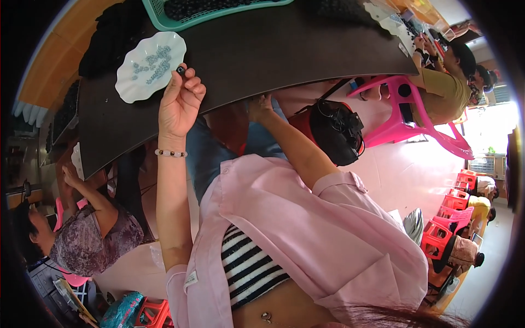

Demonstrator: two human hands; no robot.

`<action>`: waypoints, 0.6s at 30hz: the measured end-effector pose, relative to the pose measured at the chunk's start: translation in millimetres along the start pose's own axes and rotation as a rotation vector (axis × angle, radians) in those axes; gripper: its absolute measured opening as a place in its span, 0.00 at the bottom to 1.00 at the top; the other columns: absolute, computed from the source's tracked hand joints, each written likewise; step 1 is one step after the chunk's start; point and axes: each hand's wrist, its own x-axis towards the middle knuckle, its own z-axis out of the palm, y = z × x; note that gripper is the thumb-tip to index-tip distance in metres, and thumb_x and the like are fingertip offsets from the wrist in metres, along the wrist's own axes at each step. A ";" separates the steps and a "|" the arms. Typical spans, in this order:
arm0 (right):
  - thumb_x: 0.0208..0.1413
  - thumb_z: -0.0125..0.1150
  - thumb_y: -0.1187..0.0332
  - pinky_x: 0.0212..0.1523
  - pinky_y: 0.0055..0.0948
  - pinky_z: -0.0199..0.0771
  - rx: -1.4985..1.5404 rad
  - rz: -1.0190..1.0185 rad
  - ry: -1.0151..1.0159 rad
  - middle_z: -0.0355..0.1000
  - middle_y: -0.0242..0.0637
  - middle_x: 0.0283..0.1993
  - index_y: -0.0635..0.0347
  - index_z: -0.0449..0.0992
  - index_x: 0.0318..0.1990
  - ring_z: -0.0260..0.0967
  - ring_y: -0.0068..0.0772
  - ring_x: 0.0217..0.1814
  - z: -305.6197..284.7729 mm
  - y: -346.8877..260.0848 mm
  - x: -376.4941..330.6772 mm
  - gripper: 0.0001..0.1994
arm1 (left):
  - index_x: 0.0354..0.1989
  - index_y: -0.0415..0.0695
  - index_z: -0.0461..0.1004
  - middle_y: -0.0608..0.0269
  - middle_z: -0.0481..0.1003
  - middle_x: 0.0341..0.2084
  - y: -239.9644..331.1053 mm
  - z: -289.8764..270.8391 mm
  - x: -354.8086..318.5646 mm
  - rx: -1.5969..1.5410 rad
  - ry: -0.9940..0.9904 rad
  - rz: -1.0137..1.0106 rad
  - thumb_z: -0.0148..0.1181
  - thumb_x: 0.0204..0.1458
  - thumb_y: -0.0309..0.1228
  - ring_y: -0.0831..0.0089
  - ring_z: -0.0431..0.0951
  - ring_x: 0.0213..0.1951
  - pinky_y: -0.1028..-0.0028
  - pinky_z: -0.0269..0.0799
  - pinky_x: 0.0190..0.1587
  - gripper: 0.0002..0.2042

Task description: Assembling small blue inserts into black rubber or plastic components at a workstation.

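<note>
My left hand (182,101) is raised over the near edge of the dark table (262,52). Its thumb and fingertips pinch a small round black piece (180,70) with a light spot at its middle. Right beside it lies a white scalloped plate (124,87), holding many small clear bluish pieces (159,64). A beaded bracelet (171,153) circles my left wrist. My right hand (260,108) is low at my lap, just under the table's edge. Its fingers are partly hidden there, so I cannot make out what it touches.
A teal basket (219,13) of dark small pieces stands at the table's far side. A black bag (336,131) and a pink plastic chair (404,104) are to my right. Other people sit at left (93,240) and right (443,90). Red stools (437,238) line the far right.
</note>
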 end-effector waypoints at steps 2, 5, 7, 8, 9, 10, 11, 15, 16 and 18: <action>0.54 0.45 0.47 0.66 0.66 0.24 0.024 0.014 0.014 0.43 0.41 0.73 0.50 0.54 0.68 0.35 0.49 0.75 1.4 0.3 -1.4 0.35 | 0.45 0.39 0.70 0.64 0.68 0.34 -0.2 2.0 2.2 -0.012 -0.022 -0.001 0.52 0.59 0.32 0.77 0.66 0.32 0.76 0.65 0.38 0.10; 0.54 0.46 0.49 0.66 0.66 0.25 0.001 -0.018 -0.106 0.45 0.41 0.72 0.50 0.57 0.66 0.36 0.48 0.75 -15.2 -0.9 -1.7 0.32 | 0.45 0.40 0.70 0.64 0.68 0.34 -2.1 0.1 2.9 -0.023 -0.017 -0.004 0.52 0.60 0.32 0.76 0.66 0.32 0.75 0.65 0.39 0.10; 0.55 0.46 0.50 0.66 0.65 0.26 -0.007 -0.049 -0.136 0.47 0.42 0.72 0.50 0.60 0.65 0.37 0.48 0.75 -20.8 -2.8 -5.4 0.30 | 0.44 0.40 0.70 0.63 0.68 0.34 -3.9 0.6 2.8 -0.028 -0.019 -0.005 0.52 0.60 0.32 0.76 0.66 0.32 0.75 0.65 0.39 0.10; 0.55 0.46 0.50 0.66 0.65 0.26 -0.007 -0.049 -0.135 0.47 0.42 0.72 0.50 0.60 0.65 0.37 0.48 0.75 -23.8 -4.0 -6.8 0.30 | 0.44 0.40 0.70 0.63 0.68 0.34 -4.5 0.3 2.1 -0.034 -0.016 -0.005 0.52 0.60 0.32 0.76 0.66 0.32 0.75 0.65 0.39 0.10; 0.55 0.46 0.50 0.66 0.65 0.27 -0.005 -0.050 -0.151 0.48 0.42 0.71 0.50 0.61 0.64 0.37 0.48 0.75 -24.1 -2.4 -5.2 0.30 | 0.44 0.40 0.70 0.63 0.68 0.34 -5.4 2.4 4.0 -0.039 -0.017 -0.010 0.52 0.60 0.32 0.76 0.66 0.32 0.75 0.65 0.38 0.10; 0.55 0.45 0.50 0.66 0.65 0.27 -0.005 -0.053 -0.168 0.49 0.42 0.71 0.50 0.62 0.64 0.38 0.48 0.75 -24.2 -1.3 -3.7 0.29 | 0.44 0.40 0.70 0.63 0.68 0.34 -6.6 3.8 4.8 -0.039 -0.022 -0.012 0.52 0.60 0.32 0.76 0.66 0.32 0.75 0.65 0.38 0.10; 0.55 0.45 0.50 0.66 0.65 0.27 -0.006 -0.049 -0.166 0.49 0.42 0.71 0.50 0.62 0.64 0.38 0.48 0.75 -23.5 -1.1 -3.0 0.29 | 0.44 0.40 0.70 0.63 0.68 0.34 -8.1 4.7 5.1 -0.045 -0.021 -0.020 0.52 0.60 0.32 0.76 0.66 0.32 0.74 0.65 0.38 0.10; 0.51 0.48 0.55 0.66 0.64 0.31 -0.058 -0.023 -0.146 0.37 0.36 0.75 0.38 0.49 0.69 0.29 0.49 0.76 -12.8 7.2 4.0 0.35 | 0.44 0.40 0.70 0.63 0.68 0.34 -13.6 6.9 10.3 -0.055 -0.040 -0.034 0.51 0.60 0.32 0.76 0.66 0.32 0.74 0.65 0.38 0.09; 0.52 0.47 0.55 0.67 0.64 0.31 -0.046 -0.027 -0.166 0.37 0.35 0.75 0.38 0.50 0.69 0.30 0.49 0.76 -12.8 7.1 4.1 0.34 | 0.44 0.40 0.70 0.63 0.68 0.34 -12.7 5.7 9.1 -0.055 -0.039 -0.028 0.51 0.60 0.32 0.76 0.66 0.32 0.74 0.65 0.38 0.09; 0.53 0.47 0.54 0.66 0.64 0.32 -0.074 -0.032 -0.116 0.38 0.34 0.75 0.38 0.51 0.69 0.30 0.48 0.76 -12.4 5.1 3.1 0.33 | 0.44 0.40 0.70 0.63 0.69 0.34 -9.8 3.6 6.6 -0.060 -0.046 -0.023 0.51 0.61 0.32 0.76 0.66 0.32 0.74 0.65 0.38 0.09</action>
